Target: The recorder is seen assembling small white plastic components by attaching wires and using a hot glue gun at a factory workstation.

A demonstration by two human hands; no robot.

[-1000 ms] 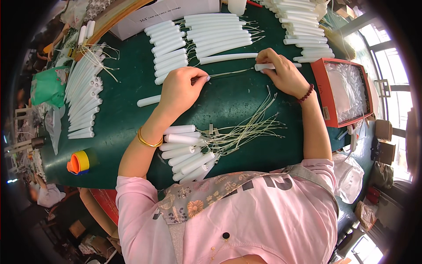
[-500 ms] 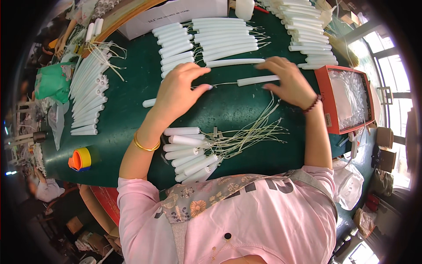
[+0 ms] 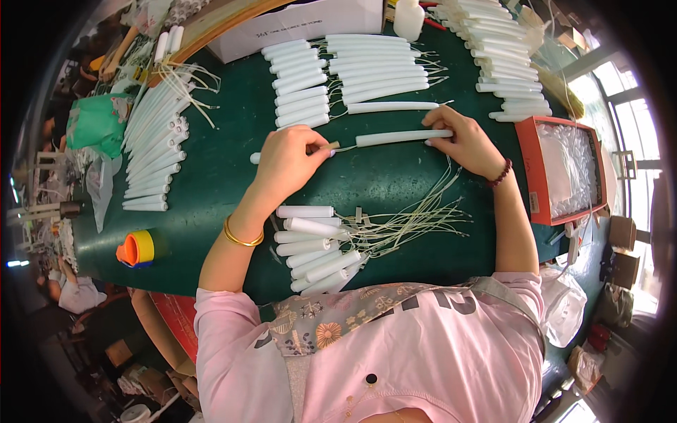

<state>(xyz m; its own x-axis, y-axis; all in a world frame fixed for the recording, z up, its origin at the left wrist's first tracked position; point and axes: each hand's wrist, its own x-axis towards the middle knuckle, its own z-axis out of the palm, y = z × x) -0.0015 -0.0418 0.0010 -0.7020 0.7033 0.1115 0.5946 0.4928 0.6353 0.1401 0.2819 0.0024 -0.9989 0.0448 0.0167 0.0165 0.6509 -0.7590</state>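
Observation:
A slim white tube (image 3: 395,138) lies crosswise in front of me. My right hand (image 3: 471,146) is closed round its right end, thumb below and fingers above. At the tube's other end, a thin pale wire (image 3: 346,149) leads to a small tan piece (image 3: 334,145), pinched between the thumb and finger of my left hand (image 3: 288,156). Another white tube (image 3: 255,158) pokes out behind my left hand, which hides most of it. Just beyond the held tube rests a single similar tube (image 3: 392,107).
Nearer me lies a bunch of wired white tubes (image 3: 321,266). Rows of tubes (image 3: 377,67) fill the far table, with more piles at left (image 3: 151,166) and right (image 3: 504,60). A red box (image 3: 537,173) of clear plastic pieces stands right; a tape roll (image 3: 143,247) sits left.
My right hand has closed on the tube's end, and the tube reaches farther left. My left hand's fingers have come together on the tan piece at the wire. The whole view has shifted slightly.

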